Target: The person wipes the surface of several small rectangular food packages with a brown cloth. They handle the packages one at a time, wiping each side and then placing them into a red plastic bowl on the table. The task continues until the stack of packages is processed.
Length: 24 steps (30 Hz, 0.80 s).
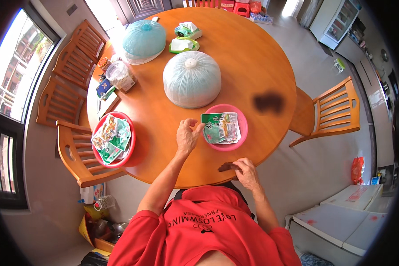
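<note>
A pink round basin [243, 128] stands on the wooden table before me, with a stack of flat green-and-white printed packets [221, 128] in it. My left hand [188, 136] hovers at the basin's left side, its half-bent fingers apart beside the packets' edge. Nothing shows in it; whether a fingertip touches a packet, I cannot tell. Near the table's front edge, my right hand [248, 174] pinches a dark brown, flat, wrinkled piece [227, 166], perhaps cloth. More green-and-white packets [113, 136] fill a red basin [132, 153] at the left, above a chair seat.
Beyond the pink basin sits a pale mesh food cover [192, 80], and a teal one [144, 41] is farther back. Tissue packs [184, 44] and a clear plastic jar [120, 76] also stand on the round table [150, 115]. A dark blur [269, 102] hides the right part. Wooden chairs [337, 108] surround it.
</note>
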Available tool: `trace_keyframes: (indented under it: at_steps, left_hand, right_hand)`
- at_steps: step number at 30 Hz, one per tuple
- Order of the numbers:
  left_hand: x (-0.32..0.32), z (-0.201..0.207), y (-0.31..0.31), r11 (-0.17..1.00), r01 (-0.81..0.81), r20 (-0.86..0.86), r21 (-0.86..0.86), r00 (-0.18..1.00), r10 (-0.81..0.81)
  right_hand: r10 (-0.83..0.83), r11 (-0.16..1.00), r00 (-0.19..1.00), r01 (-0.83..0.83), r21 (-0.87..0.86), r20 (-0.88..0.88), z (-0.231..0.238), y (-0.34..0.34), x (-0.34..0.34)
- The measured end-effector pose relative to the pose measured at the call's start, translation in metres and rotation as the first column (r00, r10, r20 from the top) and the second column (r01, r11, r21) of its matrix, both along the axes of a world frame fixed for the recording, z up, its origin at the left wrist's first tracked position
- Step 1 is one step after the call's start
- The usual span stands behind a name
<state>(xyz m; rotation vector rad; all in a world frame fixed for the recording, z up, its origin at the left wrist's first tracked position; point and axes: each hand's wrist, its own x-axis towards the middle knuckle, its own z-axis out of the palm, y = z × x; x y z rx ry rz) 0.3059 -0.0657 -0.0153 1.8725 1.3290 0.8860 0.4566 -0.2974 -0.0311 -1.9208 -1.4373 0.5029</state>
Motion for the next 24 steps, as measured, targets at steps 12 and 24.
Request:
trace_keyframes:
  at_steps: [12,24]
  left_hand:
    - [0.036,0.000,0.008,0.999,0.034,-0.032,-0.006,0.999,-0.034]
    - [-0.012,0.061,-0.016,0.923,0.164,0.642,-0.349,0.759,0.108]
  right_hand:
    - [0.014,0.999,0.999,-0.013,0.034,-0.035,-0.009,-0.005,0.025]
    - [0.028,1.000,0.998,-0.028,-0.011,-0.050,-0.009,-0.003,0.028]
